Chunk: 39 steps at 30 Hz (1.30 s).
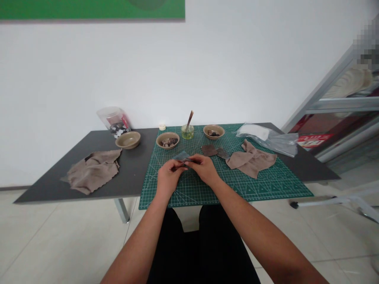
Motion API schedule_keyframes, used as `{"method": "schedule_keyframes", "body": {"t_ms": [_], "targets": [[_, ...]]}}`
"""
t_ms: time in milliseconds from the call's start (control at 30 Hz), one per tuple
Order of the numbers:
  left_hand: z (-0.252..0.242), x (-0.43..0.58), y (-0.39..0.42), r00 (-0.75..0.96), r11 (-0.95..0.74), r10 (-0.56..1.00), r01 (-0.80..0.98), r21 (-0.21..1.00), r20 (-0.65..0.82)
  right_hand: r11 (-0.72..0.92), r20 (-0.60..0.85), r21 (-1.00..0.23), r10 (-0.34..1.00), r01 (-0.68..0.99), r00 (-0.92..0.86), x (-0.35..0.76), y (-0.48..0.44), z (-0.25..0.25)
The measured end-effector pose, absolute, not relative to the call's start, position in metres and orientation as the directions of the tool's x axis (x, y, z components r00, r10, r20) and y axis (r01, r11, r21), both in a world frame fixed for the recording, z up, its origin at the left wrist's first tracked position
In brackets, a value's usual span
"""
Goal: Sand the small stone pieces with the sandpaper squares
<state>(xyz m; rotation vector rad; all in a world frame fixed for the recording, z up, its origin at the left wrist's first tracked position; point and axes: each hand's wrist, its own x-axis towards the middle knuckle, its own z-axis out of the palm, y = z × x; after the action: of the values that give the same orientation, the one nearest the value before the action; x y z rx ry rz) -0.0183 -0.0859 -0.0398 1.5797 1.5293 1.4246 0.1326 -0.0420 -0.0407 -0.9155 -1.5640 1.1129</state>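
Observation:
Both my hands meet over the green cutting mat [266, 185]. My left hand [167, 176] and my right hand [203, 167] pinch a small grey-brown piece of material [181, 157] between their fingertips, just above the mat. Two small dark brown cut pieces [213, 150] lie flat on the mat a little beyond my right hand. A crumpled tan cloth [251, 159] rests on the mat to the right.
Two tan bowls with small pieces [167, 140] [213, 132], a glass jar with sticks [187, 131], an empty bowl [128, 139], a tipped plastic container [115, 120], another tan cloth [94, 169] and a plastic bag [268, 138] sit on the dark table [59, 185].

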Motion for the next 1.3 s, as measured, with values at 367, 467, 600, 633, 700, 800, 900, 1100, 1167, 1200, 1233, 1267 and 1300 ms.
{"method": "schedule_keyframes", "body": {"t_ms": [367, 467, 600, 633, 700, 800, 900, 1100, 1167, 1200, 1233, 1267, 1300], "targets": [[-0.0385, -0.0197, -0.0881, -0.202, -0.286, 0.894, 0.427, 0.858, 0.399, 0.327, 0.299, -0.941, 0.922, 0.084, -0.246, 0.1342, -0.0462, -0.039], [-0.038, -0.0194, -0.0892, -0.223, -0.274, 0.892, 0.423, 0.864, 0.392, 0.367, 0.343, -0.929, 0.899, 0.04, -0.273, 0.1352, -0.047, -0.0386], [-0.0373, -0.0194, -0.0905, -0.188, -0.28, 0.898, 0.452, 0.847, 0.397, 0.357, 0.327, -0.932, 0.906, 0.067, -0.268, 0.1365, -0.0486, -0.0373], [-0.0375, -0.0195, -0.0904, -0.179, -0.284, 0.899, 0.456, 0.844, 0.399, 0.357, 0.326, -0.931, 0.907, 0.074, -0.265, 0.1366, -0.0491, -0.0369], [-0.0383, -0.0196, -0.0897, -0.187, -0.283, 0.897, 0.454, 0.845, 0.401, 0.364, 0.333, -0.929, 0.903, 0.071, -0.274, 0.1366, -0.05, -0.0362], [-0.0397, -0.0197, -0.0884, -0.211, -0.276, 0.891, 0.452, 0.849, 0.402, 0.373, 0.342, -0.926, 0.895, 0.06, -0.285, 0.1365, -0.0508, -0.036], [-0.0391, -0.0196, -0.0881, -0.222, -0.258, 0.899, 0.43, 0.865, 0.379, 0.364, 0.344, -0.93, 0.913, 0.056, -0.22, 0.1363, -0.0496, -0.0372], [-0.0335, -0.0177, -0.0891, -0.277, -0.184, 0.922, 0.301, 0.935, 0.271, 0.215, 0.224, -0.974, 0.962, -0.075, -0.156, 0.1332, -0.0445, -0.0424], [-0.0336, -0.017, -0.0885, -0.295, -0.155, 0.928, 0.25, 0.956, 0.227, 0.178, 0.198, -0.973, 0.97, -0.145, -0.137, 0.1316, -0.0433, -0.043], [-0.0342, -0.0168, -0.0879, -0.3, -0.145, 0.931, 0.217, 0.965, 0.207, 0.168, 0.191, -0.971, 0.972, -0.17, -0.134, 0.131, -0.0428, -0.0428], [-0.0351, -0.0167, -0.0872, -0.298, -0.14, 0.935, 0.185, 0.973, 0.191, 0.159, 0.187, -0.969, 0.973, -0.191, -0.136, 0.1306, -0.0426, -0.0424], [-0.0361, -0.0168, -0.0865, -0.29, -0.139, 0.94, 0.155, 0.978, 0.18, 0.151, 0.182, -0.967, 0.973, -0.206, -0.144, 0.1303, -0.0424, -0.0418], [-0.0371, -0.0172, -0.0857, -0.278, -0.141, 0.945, 0.13, 0.981, 0.173, 0.139, 0.174, -0.967, 0.972, -0.212, -0.16, 0.1301, -0.0425, -0.0411]]}}
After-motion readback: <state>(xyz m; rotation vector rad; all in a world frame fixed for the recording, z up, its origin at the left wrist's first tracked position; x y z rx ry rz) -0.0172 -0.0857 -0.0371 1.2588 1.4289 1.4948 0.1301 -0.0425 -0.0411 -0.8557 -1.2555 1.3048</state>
